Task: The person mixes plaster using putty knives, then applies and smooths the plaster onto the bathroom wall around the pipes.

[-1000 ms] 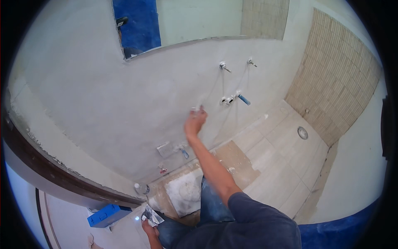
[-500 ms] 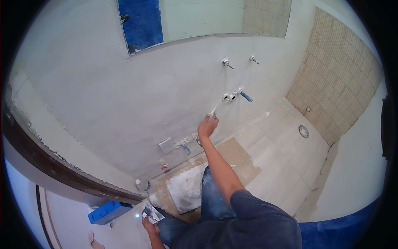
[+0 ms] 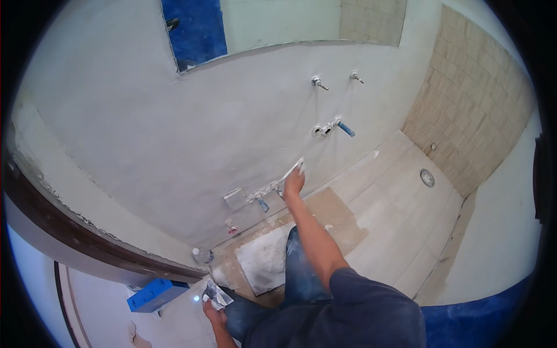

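Observation:
My right hand point(image 3: 295, 182) is closed around a putty knife point(image 3: 294, 167) with white filler on it, held against or just off the pale plastered wall point(image 3: 191, 139). Low by my left knee, my left hand point(image 3: 215, 314) grips a broad metal filling knife point(image 3: 218, 297) smeared with white compound. Just left of my right hand, capped pipe outlets point(image 3: 264, 194) stick out of the wall, edged with rough white plaster. A white square plate point(image 3: 235, 199) sits beside them. Farther up and right are wall holes point(image 3: 322, 131) with a blue pipe stub point(image 3: 346, 129).
Two metal valve stems point(image 3: 319, 83) jut from the wall below a mirror point(image 3: 278, 26). Cardboard point(image 3: 336, 217) and a white bag point(image 3: 261, 264) lie at the wall's foot. A plastic bottle point(image 3: 202, 254) and a blue box point(image 3: 155, 294) stand left. A round drain point(image 3: 427, 178) is set in the floor.
My right hand has moved slightly down, away from the wall holes, and the putty knife has turned to lie along the wall. My left hand keeps its place with the filling knife.

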A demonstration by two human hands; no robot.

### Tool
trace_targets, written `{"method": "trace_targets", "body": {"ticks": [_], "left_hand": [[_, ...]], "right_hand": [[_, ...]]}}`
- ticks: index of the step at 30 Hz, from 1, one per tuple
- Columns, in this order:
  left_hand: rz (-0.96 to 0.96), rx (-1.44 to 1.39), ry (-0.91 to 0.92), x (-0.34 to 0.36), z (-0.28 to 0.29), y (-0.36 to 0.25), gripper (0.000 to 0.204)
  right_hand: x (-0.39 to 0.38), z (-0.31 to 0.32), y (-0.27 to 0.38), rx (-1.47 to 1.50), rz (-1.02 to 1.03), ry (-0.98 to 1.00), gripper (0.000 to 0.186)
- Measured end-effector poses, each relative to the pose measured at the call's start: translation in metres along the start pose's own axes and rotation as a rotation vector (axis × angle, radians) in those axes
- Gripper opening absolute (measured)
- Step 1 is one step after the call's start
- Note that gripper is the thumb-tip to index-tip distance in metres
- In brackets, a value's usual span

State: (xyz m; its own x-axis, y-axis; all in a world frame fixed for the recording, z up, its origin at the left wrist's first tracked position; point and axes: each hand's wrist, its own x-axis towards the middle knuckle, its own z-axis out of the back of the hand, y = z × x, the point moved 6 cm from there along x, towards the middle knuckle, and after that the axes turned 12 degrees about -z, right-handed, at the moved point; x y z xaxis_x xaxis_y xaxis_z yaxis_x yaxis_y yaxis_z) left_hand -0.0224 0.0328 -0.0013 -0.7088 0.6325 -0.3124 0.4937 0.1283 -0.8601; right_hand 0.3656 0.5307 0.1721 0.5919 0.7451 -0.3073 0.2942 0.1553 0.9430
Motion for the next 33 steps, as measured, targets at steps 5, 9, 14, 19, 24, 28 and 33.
{"method": "trace_targets", "body": {"ticks": [5,9,14,19,24,28,33], "left_hand": [[-0.023,0.036,0.073,0.000,0.008,0.000,0.035],[-0.055,0.038,-0.056,-0.007,0.011,-0.007,0.034],[-0.049,0.050,-0.038,-0.007,0.014,-0.009,0.032],[-0.070,-0.014,-0.064,-0.010,0.009,-0.009,0.031],[-0.060,-0.011,-0.004,-0.007,0.001,-0.009,0.032],[-0.046,0.008,-0.022,-0.007,0.004,-0.008,0.032],[-0.048,0.024,-0.050,-0.009,0.024,-0.010,0.032]], "right_hand": [[-0.012,-0.044,0.057,0.313,-0.255,0.087,0.054],[-0.151,-0.075,0.099,-0.407,0.444,-0.035,0.059],[-0.220,-0.058,0.080,-0.399,0.725,0.406,0.050],[-0.110,-0.018,0.046,-0.294,0.351,0.105,0.041],[-0.062,-0.035,0.083,-0.338,0.418,-0.131,0.052],[-0.150,-0.073,0.074,-0.442,0.563,-0.045,0.064],[-0.189,-0.038,0.003,-0.266,0.440,0.439,0.053]]}}
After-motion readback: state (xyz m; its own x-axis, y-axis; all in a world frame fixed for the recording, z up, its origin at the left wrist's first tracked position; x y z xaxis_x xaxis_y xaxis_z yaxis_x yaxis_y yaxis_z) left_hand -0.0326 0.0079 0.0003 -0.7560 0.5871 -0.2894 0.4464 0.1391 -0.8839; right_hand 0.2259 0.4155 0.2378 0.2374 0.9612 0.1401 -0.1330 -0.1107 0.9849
